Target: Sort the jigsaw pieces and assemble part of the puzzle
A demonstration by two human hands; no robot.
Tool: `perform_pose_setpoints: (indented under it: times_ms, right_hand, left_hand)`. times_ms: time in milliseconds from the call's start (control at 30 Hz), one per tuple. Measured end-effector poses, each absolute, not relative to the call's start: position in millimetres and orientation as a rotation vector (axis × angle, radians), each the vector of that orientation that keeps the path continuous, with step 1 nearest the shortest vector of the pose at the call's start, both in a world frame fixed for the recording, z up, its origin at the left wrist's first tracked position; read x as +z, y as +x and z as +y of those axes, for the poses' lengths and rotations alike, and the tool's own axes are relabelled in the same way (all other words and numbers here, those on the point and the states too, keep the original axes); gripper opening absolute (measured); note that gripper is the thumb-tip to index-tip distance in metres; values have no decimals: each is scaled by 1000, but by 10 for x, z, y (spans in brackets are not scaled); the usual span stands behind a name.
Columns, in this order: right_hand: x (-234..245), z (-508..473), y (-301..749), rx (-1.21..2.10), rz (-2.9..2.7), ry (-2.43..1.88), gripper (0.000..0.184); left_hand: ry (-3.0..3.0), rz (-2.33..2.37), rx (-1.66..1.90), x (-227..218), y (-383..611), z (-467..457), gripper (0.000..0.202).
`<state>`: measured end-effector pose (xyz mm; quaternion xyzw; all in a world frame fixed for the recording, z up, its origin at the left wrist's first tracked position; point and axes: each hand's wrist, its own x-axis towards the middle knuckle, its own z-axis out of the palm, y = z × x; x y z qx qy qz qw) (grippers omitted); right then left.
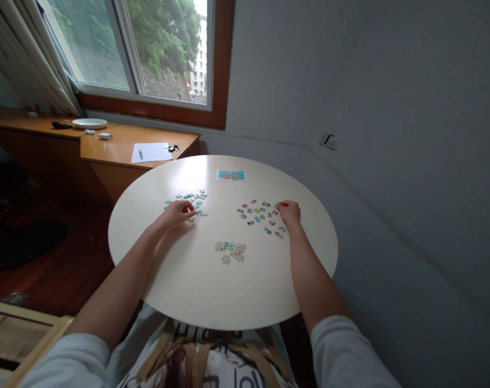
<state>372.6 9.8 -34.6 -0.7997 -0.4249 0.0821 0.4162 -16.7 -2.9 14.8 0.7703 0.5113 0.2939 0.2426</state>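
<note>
A round cream table [196,291] holds three loose groups of jigsaw pieces. My left hand [175,213] rests with curled fingers on the teal and green group [193,200] at the left. My right hand [289,212] lies with fingers bent at the right edge of the mixed-colour group [258,214]. Whether either hand pinches a piece is hidden. A small pale pink group [231,251] sits nearer to me between my arms. A small colourful picture card [230,175] lies flat at the table's far side.
A wooden desk [119,153] under the window carries a sheet of paper with a pen [150,152], a white plate [90,123] and small items. A grey wall with a socket [329,141] runs close along the right. Dark wooden floor lies to the left.
</note>
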Motion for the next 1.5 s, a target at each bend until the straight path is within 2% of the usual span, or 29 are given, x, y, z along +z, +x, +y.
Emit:
perform_pose_setpoints:
  times_ms: [200, 533, 733, 1267, 1500]
  right_hand:
    - [-320, 82, 3699, 165, -1087, -2065, 11]
    - [-328, 82, 3690, 154, -1139, -2104, 13]
    - [-315, 65, 3672, 159, -1144, -2122, 16]
    - [-307, 78, 3616, 212, -1081, -1948, 21]
    - [-241, 40, 3534, 248, -1049, -1900, 23]
  left_hand:
    - [2134, 1134, 811, 160, 52, -145, 18]
    - [2235, 811, 392, 178, 301, -403, 31]
    - [2304, 762, 269, 213, 375, -478, 23]
    - [1968, 832, 480, 259, 358, -477, 18]
    - [1383, 845, 796, 201, 292, -321, 17]
